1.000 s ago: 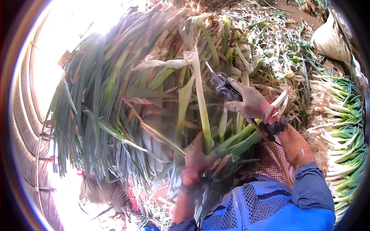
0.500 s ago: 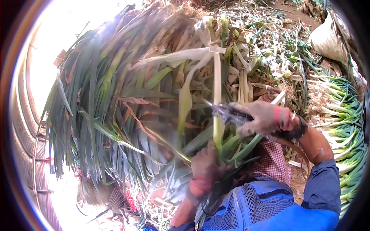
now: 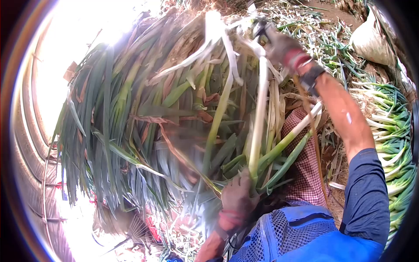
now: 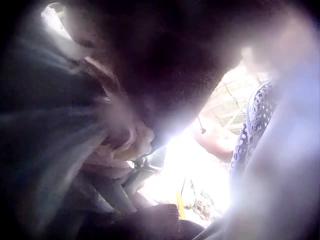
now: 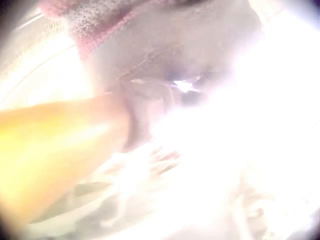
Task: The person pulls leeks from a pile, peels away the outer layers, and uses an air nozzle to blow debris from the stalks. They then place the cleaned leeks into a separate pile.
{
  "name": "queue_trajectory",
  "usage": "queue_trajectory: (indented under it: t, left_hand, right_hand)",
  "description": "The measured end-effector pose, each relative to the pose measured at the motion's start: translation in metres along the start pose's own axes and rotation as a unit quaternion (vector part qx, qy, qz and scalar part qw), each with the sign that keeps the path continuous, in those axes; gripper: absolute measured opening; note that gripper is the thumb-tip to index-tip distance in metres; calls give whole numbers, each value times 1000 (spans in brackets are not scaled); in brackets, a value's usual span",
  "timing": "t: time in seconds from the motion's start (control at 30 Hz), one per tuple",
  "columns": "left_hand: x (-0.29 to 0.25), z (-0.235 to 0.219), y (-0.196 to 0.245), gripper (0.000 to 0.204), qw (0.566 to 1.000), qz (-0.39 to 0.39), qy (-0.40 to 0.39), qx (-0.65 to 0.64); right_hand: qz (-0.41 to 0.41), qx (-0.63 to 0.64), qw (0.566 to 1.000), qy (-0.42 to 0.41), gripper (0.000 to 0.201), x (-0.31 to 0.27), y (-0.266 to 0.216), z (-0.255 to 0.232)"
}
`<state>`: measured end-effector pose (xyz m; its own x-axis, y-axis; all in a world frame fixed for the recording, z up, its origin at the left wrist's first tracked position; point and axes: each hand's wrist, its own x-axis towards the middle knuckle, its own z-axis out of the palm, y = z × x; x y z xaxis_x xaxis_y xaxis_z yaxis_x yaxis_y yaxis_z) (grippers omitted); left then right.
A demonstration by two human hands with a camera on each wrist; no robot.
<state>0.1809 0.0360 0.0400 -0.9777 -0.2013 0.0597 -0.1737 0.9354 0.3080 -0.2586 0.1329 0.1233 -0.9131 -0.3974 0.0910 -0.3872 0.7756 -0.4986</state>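
Note:
My gloved left hand [image 3: 238, 194] grips a long green onion [image 3: 260, 115] low on its green part, its pale shank standing up toward the top. Loose strips of skin [image 3: 231, 56] fly out blurred near its upper end. Up there my gloved right hand [image 3: 283, 47] holds an air blow gun [image 3: 261, 29], partly hidden by the fingers. A yellowish hose [image 5: 60, 150] runs from it in the glaring right wrist view. Dark, blurred glove and leaves fill most of the left wrist view. Another trimmed onion [image 3: 301, 126] lies across my lap.
A big heap of unpeeled green onions [image 3: 104, 113] spreads on the left. Peeled ones lie in a row [image 3: 390, 174] at the right edge. Scraps of skin [image 3: 323, 48] litter the ground behind, near a pale sack [image 3: 371, 41]. The hose [image 3: 315, 144] hangs past my right knee.
My right hand with the blow gun first came down along the onion's shank, then swept up to its top end. Skin strips now fly loose there. The left hand shifted slightly right and down.

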Motion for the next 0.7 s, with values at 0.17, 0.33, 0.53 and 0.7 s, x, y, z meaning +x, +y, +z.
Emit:
queue_trajectory:
  t: [0.17, 0.33, 0.53, 0.7]
  left_hand:
    - [19, 12, -13, 88, 996, 32, -53, -70]
    - [73, -14, -22, 79, 991, 36, -100, -85]
    - [120, -111, -105, 73, 955, -24, 214, 204]
    - [100, -136, -153, 61, 912, -84, 238, 323]
  right_hand:
    - [83, 80, 992, 48, 48, 25, 138, -70]
    - [-26, 297, 947, -123, 78, -107, 75, -28]
    - [-42, 337, 909, -242, 94, -171, 16, 27]
    - [-226, 341, 906, -105, 88, -192, -9, 64]
